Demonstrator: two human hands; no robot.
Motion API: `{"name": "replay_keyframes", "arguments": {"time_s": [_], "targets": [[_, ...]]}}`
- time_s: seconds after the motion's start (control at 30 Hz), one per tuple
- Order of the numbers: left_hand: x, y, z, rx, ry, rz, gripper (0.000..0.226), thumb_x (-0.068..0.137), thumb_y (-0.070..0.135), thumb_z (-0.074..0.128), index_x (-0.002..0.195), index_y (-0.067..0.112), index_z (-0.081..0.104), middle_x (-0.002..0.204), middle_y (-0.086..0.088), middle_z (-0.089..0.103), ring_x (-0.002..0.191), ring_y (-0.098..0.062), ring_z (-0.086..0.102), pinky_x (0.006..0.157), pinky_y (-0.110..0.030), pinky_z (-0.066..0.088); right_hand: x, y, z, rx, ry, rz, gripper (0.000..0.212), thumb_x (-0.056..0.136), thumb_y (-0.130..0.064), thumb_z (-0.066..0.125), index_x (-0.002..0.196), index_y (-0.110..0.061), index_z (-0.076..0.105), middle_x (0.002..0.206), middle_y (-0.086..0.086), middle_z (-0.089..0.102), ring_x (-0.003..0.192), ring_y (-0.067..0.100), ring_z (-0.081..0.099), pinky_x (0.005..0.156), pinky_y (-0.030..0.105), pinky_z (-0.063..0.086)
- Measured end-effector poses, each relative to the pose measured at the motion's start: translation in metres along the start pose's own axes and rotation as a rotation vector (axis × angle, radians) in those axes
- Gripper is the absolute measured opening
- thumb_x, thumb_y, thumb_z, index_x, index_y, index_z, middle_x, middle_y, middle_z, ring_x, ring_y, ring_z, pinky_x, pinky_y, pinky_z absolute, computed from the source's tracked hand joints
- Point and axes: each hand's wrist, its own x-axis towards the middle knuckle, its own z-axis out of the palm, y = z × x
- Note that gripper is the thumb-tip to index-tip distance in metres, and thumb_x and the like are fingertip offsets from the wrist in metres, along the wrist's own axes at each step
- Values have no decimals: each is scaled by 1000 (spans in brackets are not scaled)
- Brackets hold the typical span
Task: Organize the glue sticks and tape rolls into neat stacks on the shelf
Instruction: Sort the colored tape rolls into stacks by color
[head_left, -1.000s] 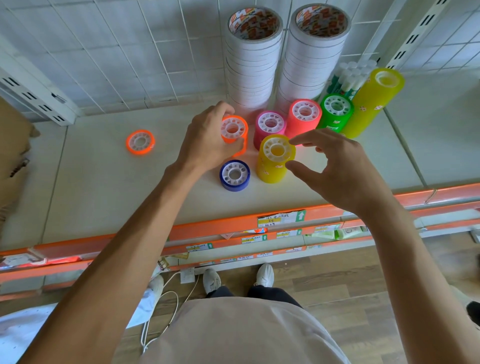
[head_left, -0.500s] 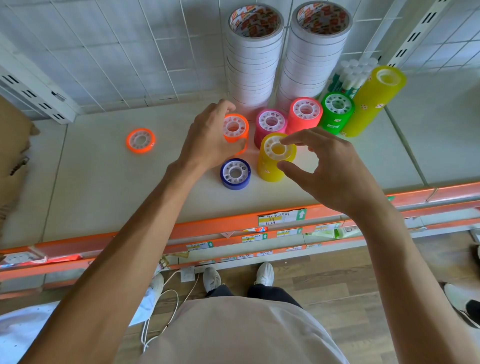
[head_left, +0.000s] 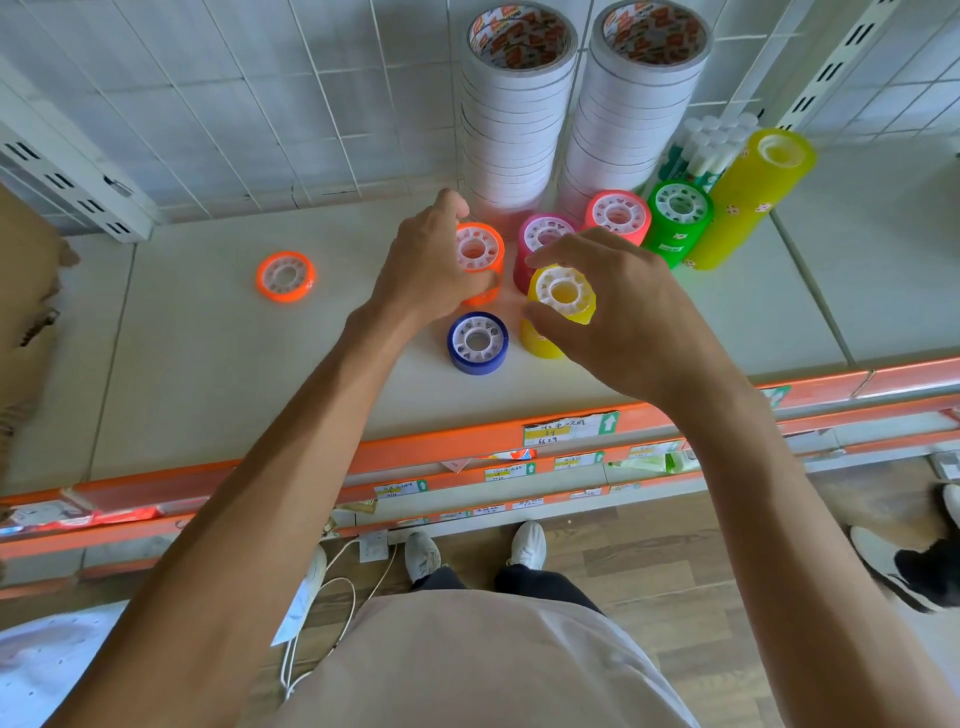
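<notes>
Item: coloured tape rolls on the shelf (head_left: 208, 364), partly stacked; the left hand (head_left: 431, 265) is curled round the orange stack (head_left: 480, 260), fingers behind it and thumb in front; the right hand (head_left: 618, 312) pinches the top roll of the yellow stack (head_left: 558, 306) between thumb and fingers, and that top roll is seen sitting askew on the rolls beneath. Risks, as judged: the tilted top roll may slide off if released before it is squared, since the stack is narrow and smooth-sided; the blue roll (head_left: 478, 343), just beside the yellow stack, may be knocked by the right thumb; the pink stack (head_left: 543, 244), close behind both hands, may be nudged by the knuckles; a jolt may be passed on to the two tall white stacks at the back wall. Count: white tape stacks, two, the left white stack (head_left: 514, 119) and the right white stack (head_left: 631, 119), rolls per stack too fine to be counted; short coloured stacks, five (orange, pink, yellow, coral stack (head_left: 618, 215), green stack (head_left: 678, 218)); tall yellow column (head_left: 753, 197), one, leaning rightward in this wide view; single blue roll, one; loose orange roll (head_left: 285, 275), one, lying well apart to the left and not yet stacked; glue sticks (head_left: 711, 145), one cluster of white caps behind the green stack, number not to be told.
</notes>
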Motion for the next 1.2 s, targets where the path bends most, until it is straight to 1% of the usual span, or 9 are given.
{"name": "replay_keyframes", "arguments": {"time_s": [0.1, 0.27, 0.43, 0.57, 0.63, 0.77, 0.87, 1.07, 1.2], "targets": [[-8, -5, -4, 3, -37, -3, 81, 70, 38, 87, 134, 14, 45, 121, -6, 64, 106, -26, 60, 82, -32, 46, 4, -7, 4, -3, -6, 0, 30, 86, -31, 74, 113, -19, 69, 109, 0, 66, 90, 15, 58, 74, 18, 39], [-42, -36, -22, -9, -19, -62, 77, 75, 30, 83, 139, 13, 44, 137, -10, 57, 126, -29, 54, 101, -44, 46, 10, -20, 18, -7, -52, -11, 35, 86, -31, 73, 119, -22, 67, 109, 2, 66, 91, 21, 60, 78, 37, 50], [-79, -73, -47, 86, -22, -98, 71, 85, 30, 76, 145, 15, 44, 142, -9, 54, 130, -28, 51, 103, -40, 43, 25, -45, 43, -24, -104, -63, 39, 85, -34, 72, 121, -20, 66, 119, 1, 64, 102, 19, 59, 78, 23, 40], [-108, -99, -68, 179, -15, -138, 74, 88, 32, 73, 152, 19, 39, 149, -10, 48, 133, -32, 48, 105, -39, 38, 52, -64, 78, -60, -145, -103, 41, 86, -35, 68, 123, -18, 63, 121, 5, 63, 108, 28, 60, 88, 43, 51], [-123, -111, -79, 215, 20, -162, 74, 87, 30, 74, 152, 17, 40, 146, -12, 50, 129, -33, 49, 105, -40, 38, 75, -74, 108, -118, -208, -113, 45, 89, -34, 67, 129, -17, 59, 126, 8, 60, 114, 29, 58, 93, 42, 49], [-142, -128, -94, 253, 35, -199, 77, 89, 31, 73, 155, 22, 34, 156, -10, 38, 142, -31, 36, 114, -45, 31, 121, -98, 169, -222, -336, -179, 52, 92, -38, 64, 139, -19, 52, 135, 9, 55, 123, 30, 52, 97, 40, 46], [-147, -140, -103, 272, 43, -205, 78, 90, 35, 71, 156, 27, 30, 160, -11, 31, 147, -30, 27, 116, -47, 25, 142, -111, 201, -254, -383, -195, 48, 91, -43, 63, 135, -24, 56, 133, 7, 56, 123, 29, 51, 96, 38, 47], [-150, -148, -114, 280, 51, -206, 76, 92, 38, 67, 156, 26, 30, 161, -10, 29, 149, -28, 24, 117, -47, 25, 156, -115, 212, -250, -366, -190, 29, 88, -41, 65, 114, -29, 68, 117, 2, 65, 109, 24, 61, 87, 34, 50], [-149, -145, -112, 243, 43, -175, 74, 92, 33, 68, 156, 24, 31, 161, -10, 30, 148, -29, 24, 117, -46, 25, 153, -116, 199, -245, -326, -166, 52, 84, -39, 73, 130, -21, 58, 124, 6, 63, 116, 28, 57, 91, 36, 48]]}}
